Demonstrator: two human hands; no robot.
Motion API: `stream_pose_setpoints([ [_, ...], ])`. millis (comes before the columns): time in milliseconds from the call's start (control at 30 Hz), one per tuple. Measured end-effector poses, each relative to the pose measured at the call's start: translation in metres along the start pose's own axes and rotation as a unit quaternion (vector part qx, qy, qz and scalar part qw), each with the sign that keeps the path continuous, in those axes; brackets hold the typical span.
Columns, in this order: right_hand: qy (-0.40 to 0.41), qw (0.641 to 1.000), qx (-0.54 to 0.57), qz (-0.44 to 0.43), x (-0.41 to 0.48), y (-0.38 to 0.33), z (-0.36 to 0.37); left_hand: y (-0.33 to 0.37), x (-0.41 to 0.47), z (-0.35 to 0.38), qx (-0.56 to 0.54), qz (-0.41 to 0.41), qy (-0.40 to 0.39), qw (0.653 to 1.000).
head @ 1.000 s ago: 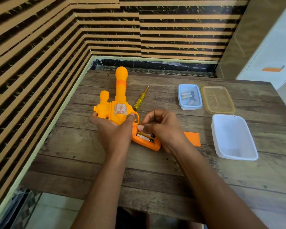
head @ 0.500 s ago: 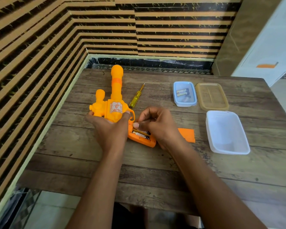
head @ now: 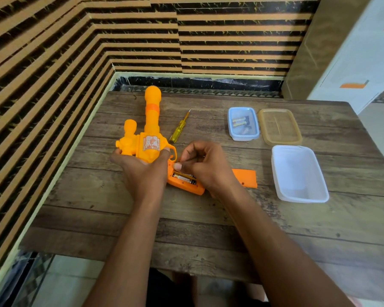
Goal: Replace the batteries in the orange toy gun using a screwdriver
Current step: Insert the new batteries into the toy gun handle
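My left hand (head: 144,171) grips the orange toy gun (head: 151,138) around its body, thumb on one side and fingers wrapped round the other, pinning it flat on the wooden table (head: 120,207) with the barrel pointing away from me toward the striped wall. The grip end points toward my right, its battery compartment open and the batteries (head: 184,177) lying in it. My right hand (head: 206,167) is over that compartment with the fingers curled in and the thumb tip at its upper end (whether I am actually pinching a battery or only pressing on it, I cannot tell from here). The orange compartment cover (head: 245,178) lies on the table just beyond my right hand. The yellow-handled screwdriver (head: 179,129) rests beside the barrel, apart from both hands. Farther right sit a small blue container (head: 254,135) holding spare batteries (head: 239,121), an amber lid (head: 279,127) next to it, and a white tub (head: 297,171) nearer to me.
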State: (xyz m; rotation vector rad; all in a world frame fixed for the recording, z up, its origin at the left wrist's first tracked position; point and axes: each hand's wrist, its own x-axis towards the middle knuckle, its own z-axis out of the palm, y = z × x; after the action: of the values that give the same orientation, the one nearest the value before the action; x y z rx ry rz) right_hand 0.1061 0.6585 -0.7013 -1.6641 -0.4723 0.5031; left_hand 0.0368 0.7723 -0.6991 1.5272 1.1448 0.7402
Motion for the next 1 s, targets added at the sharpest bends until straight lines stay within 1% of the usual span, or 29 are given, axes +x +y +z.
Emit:
stream_pose_setpoints([
  [167,0.011,1.000,-0.008,0.006,-0.001,0.001,0.003,0.000,0.000,0.001,0.000,0.003,0.001,1.000],
  [367,0.020,0.999,0.008,0.039,0.000,-0.001,0.006,-0.001,0.000,0.001,-0.006,0.004,0.004,1.000],
  [633,0.065,0.995,0.022,0.069,0.004,0.002,0.010,-0.003,0.003,0.003,-0.002,0.000,0.003,1.000],
  [1000,0.062,0.995,0.020,0.080,0.006,0.004,0.010,-0.005,0.000,0.004,0.001,0.003,0.011,1.000],
])
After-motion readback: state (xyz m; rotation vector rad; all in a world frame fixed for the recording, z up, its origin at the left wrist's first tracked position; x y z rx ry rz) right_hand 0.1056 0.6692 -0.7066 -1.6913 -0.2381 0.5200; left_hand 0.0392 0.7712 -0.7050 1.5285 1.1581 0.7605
